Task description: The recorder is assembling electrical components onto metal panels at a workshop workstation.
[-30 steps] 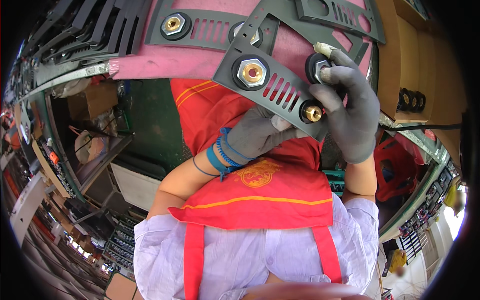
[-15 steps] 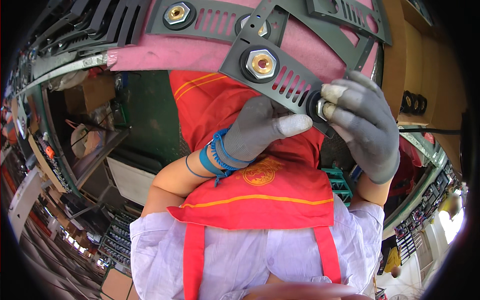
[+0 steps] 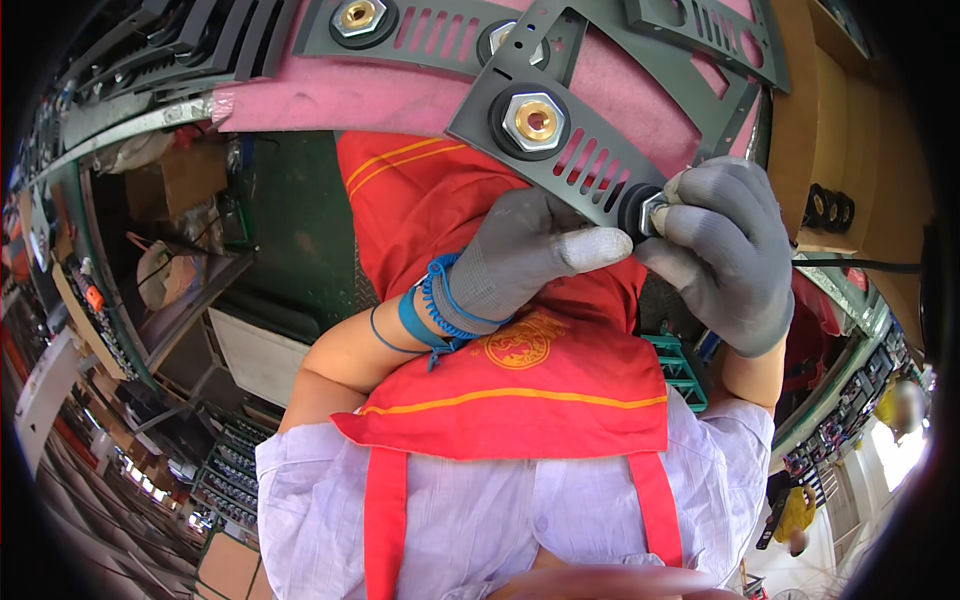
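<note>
A dark grey slotted metal bracket [image 3: 480, 125] juts over the near edge of the pink-covered table. My left hand [image 3: 530, 250], in a grey glove, is closed on its near edge, with the thumb against the black washer [image 3: 628, 212] and the other fingers hidden underneath. On that washer sits a silver hex nut [image 3: 648, 214], pinched by the curled fingers of my gloved right hand [image 3: 728, 240]. A larger hex nut with a brass centre [image 3: 535, 122] stands on another black washer farther up the same bracket, beyond the row of slots.
Similar brackets lie on the pink table cover [image 3: 330, 100], one with a brass-centred nut [image 3: 358, 17]. More dark brackets [image 3: 190, 50] are stacked at the far left. To the right stands a cardboard box [image 3: 835, 130] with black rings [image 3: 830, 207] inside.
My right fingers have curled in and turned around the hex nut. The bracket has shifted slightly to the right, and my left hand keeps its hold.
</note>
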Tool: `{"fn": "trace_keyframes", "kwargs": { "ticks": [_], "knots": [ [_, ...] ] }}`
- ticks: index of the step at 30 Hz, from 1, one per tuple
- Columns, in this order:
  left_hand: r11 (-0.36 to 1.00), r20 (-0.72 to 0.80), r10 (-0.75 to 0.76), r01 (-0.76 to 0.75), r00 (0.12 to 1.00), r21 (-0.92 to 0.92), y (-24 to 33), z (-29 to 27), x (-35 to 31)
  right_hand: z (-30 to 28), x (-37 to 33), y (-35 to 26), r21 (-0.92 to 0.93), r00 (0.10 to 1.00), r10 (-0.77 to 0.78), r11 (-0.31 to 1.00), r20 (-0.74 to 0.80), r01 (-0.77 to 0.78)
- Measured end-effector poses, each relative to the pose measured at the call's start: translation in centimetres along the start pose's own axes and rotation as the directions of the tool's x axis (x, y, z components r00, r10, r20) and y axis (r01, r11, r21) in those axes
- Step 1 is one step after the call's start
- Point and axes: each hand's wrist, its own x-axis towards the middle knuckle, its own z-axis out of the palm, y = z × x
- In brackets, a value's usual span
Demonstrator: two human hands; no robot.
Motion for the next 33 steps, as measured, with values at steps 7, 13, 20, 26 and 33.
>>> {"fn": "trace_keyframes", "kwargs": {
  "ticks": [7,13,20,26,33],
  "knots": [
    [1.000,0.005,-0.026,0.026,1.000,-0.003,0.2,-0.1,-0.1,-0.9,0.5,-0.7,-0.008,0.996,0.065,0.998,0.062,-0.065],
    [1.000,-0.018,0.004,-0.003,1.000,0.026,0.3,0.4,-0.1,-0.5,0.7,-1.1,0.080,0.990,0.136,0.987,0.046,-0.139],
    [0.999,-0.044,0.011,-0.014,0.999,-0.052,0.3,0.8,-0.3,-1.1,-0.4,-0.1,-0.117,0.991,0.035,0.992,-0.131,-0.051],
    [1.000,-0.035,0.009,-0.008,0.999,0.017,0.5,0.3,-0.1,-1.6,-0.2,-0.3,-0.011,1.000,-0.001,1.000,-0.018,0.001],
    [0.999,-0.024,0.017,-0.018,1.000,-0.033,-0.2,0.2,-0.2,-0.6,0.9,-0.8,0.238,0.997,-0.035,0.970,-0.069,0.050]
  ]
}}
